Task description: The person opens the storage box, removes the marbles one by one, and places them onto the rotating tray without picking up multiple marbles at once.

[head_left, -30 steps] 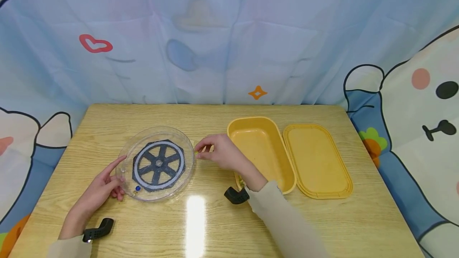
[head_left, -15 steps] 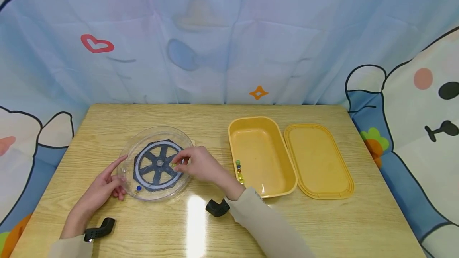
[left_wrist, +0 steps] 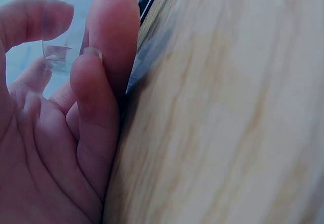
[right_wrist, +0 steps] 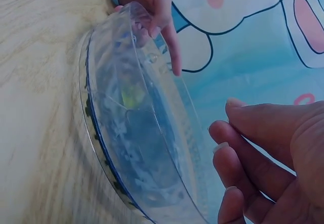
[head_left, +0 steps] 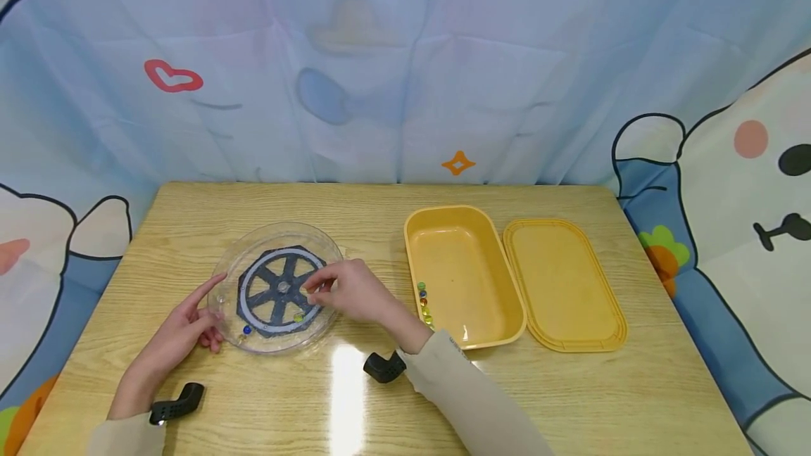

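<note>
A clear round plastic dish [head_left: 274, 345] with a dark wheel-like pattern inside stands on the left of the table. My left hand [head_left: 180, 334] grips its left rim, the index finger reaching over the edge; in the left wrist view the fingers [left_wrist: 104, 36] lie at the clear wall. My right hand [head_left: 355, 290] hovers over the dish's right side, fingertips close together with nothing between them in the right wrist view. Below those fingertips a yellow-green marble [head_left: 298, 317] is inside the dish, blurred in the right wrist view. A blue marble [head_left: 247, 329] lies near the front left.
A yellow plastic box [head_left: 456, 269] stands right of the dish, with several coloured marbles [head_left: 423, 301] lined along its left side. Its flat yellow lid [head_left: 566, 286] lies beside it. A patterned curtain [head_left: 355, 76] hangs behind the wooden table [head_left: 570, 393].
My right hand has moved left from beside the dish to over it and let go of the yellow-green marble, which has moved toward the front. The left hand stays at the rim.
</note>
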A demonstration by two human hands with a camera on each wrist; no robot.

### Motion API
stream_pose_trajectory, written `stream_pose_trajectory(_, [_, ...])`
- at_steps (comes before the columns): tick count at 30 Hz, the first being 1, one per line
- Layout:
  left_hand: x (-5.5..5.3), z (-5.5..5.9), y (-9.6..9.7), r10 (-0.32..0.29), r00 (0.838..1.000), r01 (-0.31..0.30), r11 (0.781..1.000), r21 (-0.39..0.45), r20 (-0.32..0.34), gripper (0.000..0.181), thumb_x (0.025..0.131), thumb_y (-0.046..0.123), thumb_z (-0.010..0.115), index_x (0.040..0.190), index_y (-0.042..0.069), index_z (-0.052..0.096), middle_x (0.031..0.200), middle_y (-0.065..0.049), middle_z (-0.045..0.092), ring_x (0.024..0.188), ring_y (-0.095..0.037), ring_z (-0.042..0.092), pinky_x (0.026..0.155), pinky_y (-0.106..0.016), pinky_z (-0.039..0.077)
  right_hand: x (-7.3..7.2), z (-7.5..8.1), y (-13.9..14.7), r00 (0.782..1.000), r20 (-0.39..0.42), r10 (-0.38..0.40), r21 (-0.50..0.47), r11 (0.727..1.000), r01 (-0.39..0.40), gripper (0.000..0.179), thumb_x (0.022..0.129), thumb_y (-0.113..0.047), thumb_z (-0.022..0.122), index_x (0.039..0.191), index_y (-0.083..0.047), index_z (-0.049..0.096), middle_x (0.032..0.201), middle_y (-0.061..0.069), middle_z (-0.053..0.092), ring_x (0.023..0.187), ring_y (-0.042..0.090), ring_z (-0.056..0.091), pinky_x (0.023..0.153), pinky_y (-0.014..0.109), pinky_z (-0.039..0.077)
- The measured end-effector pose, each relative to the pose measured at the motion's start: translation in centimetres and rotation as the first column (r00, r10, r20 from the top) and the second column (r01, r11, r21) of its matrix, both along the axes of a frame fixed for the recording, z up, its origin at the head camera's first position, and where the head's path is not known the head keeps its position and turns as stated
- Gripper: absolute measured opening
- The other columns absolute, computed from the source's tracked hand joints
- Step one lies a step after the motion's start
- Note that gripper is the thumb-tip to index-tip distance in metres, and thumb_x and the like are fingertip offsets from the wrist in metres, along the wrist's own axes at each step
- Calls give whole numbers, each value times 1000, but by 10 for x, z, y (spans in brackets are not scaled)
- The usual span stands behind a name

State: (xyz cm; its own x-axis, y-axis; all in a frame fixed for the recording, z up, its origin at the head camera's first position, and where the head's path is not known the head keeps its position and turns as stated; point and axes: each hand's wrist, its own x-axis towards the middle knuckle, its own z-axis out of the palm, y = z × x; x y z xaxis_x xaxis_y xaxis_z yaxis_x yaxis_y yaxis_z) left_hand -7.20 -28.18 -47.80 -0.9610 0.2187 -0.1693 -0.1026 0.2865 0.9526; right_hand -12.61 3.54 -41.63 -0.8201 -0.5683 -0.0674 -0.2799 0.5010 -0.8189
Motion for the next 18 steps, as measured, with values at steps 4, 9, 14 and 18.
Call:
stream_pose_trajectory(4, [-1, 0, -1, -11, 1000, 12, 1000, 11, -11, 63, 103, 4, 47, 159, 9, 19, 64, -14, 61, 55, -20, 61, 55, -33, 55, -2, 1, 4, 1000, -14, -17, -9, 1000, 16, 15, 91, -14, 74, 105, -10, 78, 86, -11, 68, 72, 11, 60, 55, 21, 45])
stream_pose_trajectory(9, [-1, 0, -1, -19, 1000, 19, 1000, 12, -17, 63, 103, 3, 47, 159, 9, 19, 64, -14, 61, 55, -20, 61, 54, -33, 55, -7, 7, 15, 999, -13, -40, -38, 998, 40, 17, 91, -14, 74, 106, -8, 77, 86, -8, 68, 73, 15, 60, 51, 22, 40])
stream_pose_trajectory(14, [-1, 0, -1, -9, 1000, 9, 1000, 2, -8, 63, 102, 3, 47, 159, 9, 19, 65, -13, 61, 55, -21, 62, 55, -33, 55, -13, 20, 31, 996, -47, -78, -35, 996, 77, 17, 91, -15, 74, 107, -10, 77, 91, -5, 70, 74, 17, 59, 51, 21, 40])
stream_pose_trajectory(18, [-1, 0, 0, -1, 1000, 1, 1000, -6, 1, 64, 102, 3, 47, 159, 9, 19, 66, -13, 62, 55, -20, 62, 55, -32, 55, -20, 32, 49, 991, -71, -113, -18, 994, 112, 16, 91, -16, 74, 106, -12, 77, 92, -5, 70, 66, 16, 57, 50, 24, 40])
